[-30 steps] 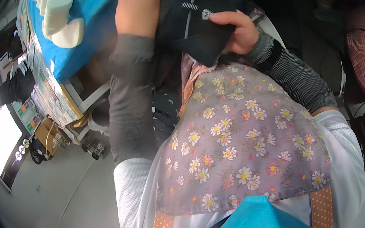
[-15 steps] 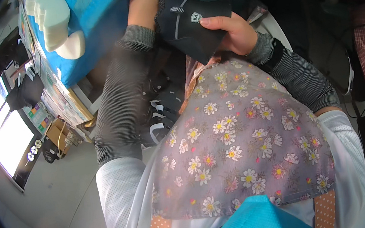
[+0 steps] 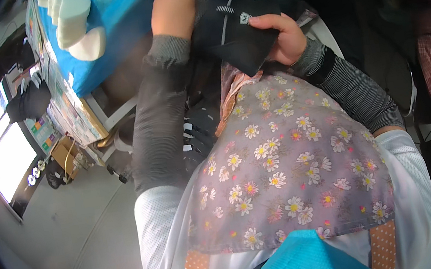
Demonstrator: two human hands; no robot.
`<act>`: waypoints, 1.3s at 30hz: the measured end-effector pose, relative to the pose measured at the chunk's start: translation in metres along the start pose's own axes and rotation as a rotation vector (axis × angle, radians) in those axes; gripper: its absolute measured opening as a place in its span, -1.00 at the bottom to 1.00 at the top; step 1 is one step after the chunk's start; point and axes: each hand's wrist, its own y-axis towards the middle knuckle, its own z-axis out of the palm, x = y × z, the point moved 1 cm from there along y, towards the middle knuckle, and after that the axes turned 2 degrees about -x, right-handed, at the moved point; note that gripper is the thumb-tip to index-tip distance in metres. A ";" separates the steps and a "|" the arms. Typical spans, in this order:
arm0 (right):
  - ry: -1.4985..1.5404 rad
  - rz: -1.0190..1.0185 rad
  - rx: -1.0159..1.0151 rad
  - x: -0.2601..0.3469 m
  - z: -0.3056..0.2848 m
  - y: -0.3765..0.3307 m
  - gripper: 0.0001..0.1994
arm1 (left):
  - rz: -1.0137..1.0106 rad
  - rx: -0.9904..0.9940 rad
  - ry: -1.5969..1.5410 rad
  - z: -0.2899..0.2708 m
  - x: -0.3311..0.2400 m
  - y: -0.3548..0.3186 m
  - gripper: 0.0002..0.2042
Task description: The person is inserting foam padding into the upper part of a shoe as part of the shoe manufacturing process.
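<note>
Both hands, left hand [image 3: 173, 9] and right hand [image 3: 283, 37], grip a black garment [image 3: 231, 30] with white trim.

My left hand [image 3: 173, 9] shows only its back — the fingers are buried behind the black garment [image 3: 233, 27], so how they hold it can't be told. The right hand [image 3: 284, 36] hides its palm under the cloth, and the garment's top runs into the dark rim.
</note>
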 end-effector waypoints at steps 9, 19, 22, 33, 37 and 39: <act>-0.114 -0.041 -0.005 -0.004 -0.002 0.004 -0.74 | -0.225 0.072 -0.317 0.047 0.023 0.002 -0.75; -0.258 -0.082 -0.017 -0.007 -0.007 0.008 -0.70 | -0.036 -0.066 -0.138 0.054 0.033 -0.002 -0.72; -0.188 -0.095 -0.033 -0.007 -0.007 0.008 -0.71 | -0.283 0.035 -0.264 0.025 0.016 0.006 -0.69; -0.174 -0.089 -0.018 -0.002 -0.008 0.010 -0.68 | -0.350 -0.023 -0.391 0.037 0.023 0.012 -0.65; -0.237 -0.079 0.026 0.004 0.005 0.006 -0.70 | 0.181 -0.178 -0.068 0.053 0.043 0.010 -0.65; -0.261 -0.104 0.020 0.004 0.010 0.004 -0.72 | 0.191 -0.130 -0.070 0.060 0.054 0.014 -0.68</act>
